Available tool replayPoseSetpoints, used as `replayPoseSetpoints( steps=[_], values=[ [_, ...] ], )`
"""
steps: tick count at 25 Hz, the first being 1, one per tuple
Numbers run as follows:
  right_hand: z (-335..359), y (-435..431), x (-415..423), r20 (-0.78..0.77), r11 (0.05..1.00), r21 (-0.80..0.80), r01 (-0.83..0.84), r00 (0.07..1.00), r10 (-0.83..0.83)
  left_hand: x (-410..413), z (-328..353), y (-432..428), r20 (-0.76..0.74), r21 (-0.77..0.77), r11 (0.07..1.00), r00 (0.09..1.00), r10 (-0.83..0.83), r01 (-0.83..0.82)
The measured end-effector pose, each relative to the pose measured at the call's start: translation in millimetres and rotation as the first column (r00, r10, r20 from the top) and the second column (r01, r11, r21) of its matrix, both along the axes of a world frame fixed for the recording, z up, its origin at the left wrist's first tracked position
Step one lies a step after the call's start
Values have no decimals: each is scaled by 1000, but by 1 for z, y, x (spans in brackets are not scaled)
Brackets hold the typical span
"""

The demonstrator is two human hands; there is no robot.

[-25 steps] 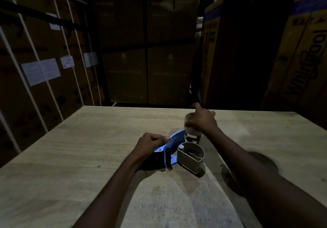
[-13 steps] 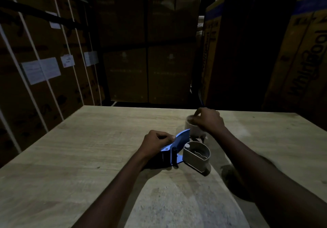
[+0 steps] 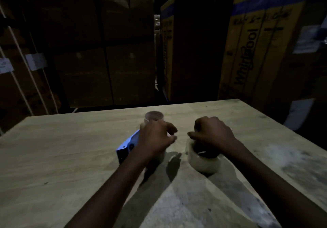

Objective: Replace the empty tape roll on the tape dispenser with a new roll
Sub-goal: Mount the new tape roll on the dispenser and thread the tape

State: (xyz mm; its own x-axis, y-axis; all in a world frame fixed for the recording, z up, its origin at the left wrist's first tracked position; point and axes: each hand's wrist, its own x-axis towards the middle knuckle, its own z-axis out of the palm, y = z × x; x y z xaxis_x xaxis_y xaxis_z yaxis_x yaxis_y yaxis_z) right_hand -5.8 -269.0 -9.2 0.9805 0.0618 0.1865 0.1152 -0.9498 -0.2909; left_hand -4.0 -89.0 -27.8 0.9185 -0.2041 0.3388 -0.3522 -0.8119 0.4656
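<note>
The blue tape dispenser [image 3: 127,146] lies on the wooden table [image 3: 53,157]; only its blue handle end shows. My left hand [image 3: 156,139] covers the rest and grips it from above. A pale roll of tape [image 3: 203,162] lies flat to the right, apart from the dispenser. My right hand [image 3: 212,134] rests on top of this roll with curled fingers gripping its far rim. Another roll [image 3: 154,117], translucent with a dark centre, stands just behind my left hand. The picture is dim and blurred.
Tall cardboard boxes [image 3: 247,54] stand close behind the table's far edge, and strapped boxes [image 3: 23,79] rise at the left. A dusty white patch [image 3: 283,155] marks the table at the right.
My right hand has left the roll standing behind the dispenser and come nearer and to the right, onto the flat pale roll. My left hand has slid forward over the dispenser.
</note>
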Motion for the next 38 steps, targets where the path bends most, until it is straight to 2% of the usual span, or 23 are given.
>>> replayPoseSetpoints(
  steps=[4,7,14,17,22,24,27,33,38],
  values=[
    [-6,-10,-32,-20,999,-40,-19,1000,18,-10,-17,-32,-72,162,986,996,47,-35],
    [-14,-11,-47,-8,998,-39,-55,998,55,-14,-23,-37,-73,159,986,995,63,-51],
    [-21,-3,-60,-24,986,-98,-133,991,132,-12,-42,-40,-113,23,999,993,45,-42],
    [-21,1,-61,74,983,-107,-148,985,156,-13,-44,-42,-113,-70,996,992,48,-56],
    [-15,-3,-45,203,976,-47,-213,954,218,-14,-33,-28,50,-344,928,984,168,-141],
    [-13,-2,-30,218,966,-4,-258,943,252,-18,-23,-17,131,-423,895,968,215,-142],
    [-7,5,-7,202,920,105,-378,914,352,-24,-13,7,171,-501,855,953,250,-134],
    [-1,35,21,192,820,164,-549,833,519,-42,-11,64,155,-493,858,956,251,-145],
    [-8,46,25,252,795,172,-581,807,535,-58,-20,93,129,-490,844,939,318,-219]
  ],
)
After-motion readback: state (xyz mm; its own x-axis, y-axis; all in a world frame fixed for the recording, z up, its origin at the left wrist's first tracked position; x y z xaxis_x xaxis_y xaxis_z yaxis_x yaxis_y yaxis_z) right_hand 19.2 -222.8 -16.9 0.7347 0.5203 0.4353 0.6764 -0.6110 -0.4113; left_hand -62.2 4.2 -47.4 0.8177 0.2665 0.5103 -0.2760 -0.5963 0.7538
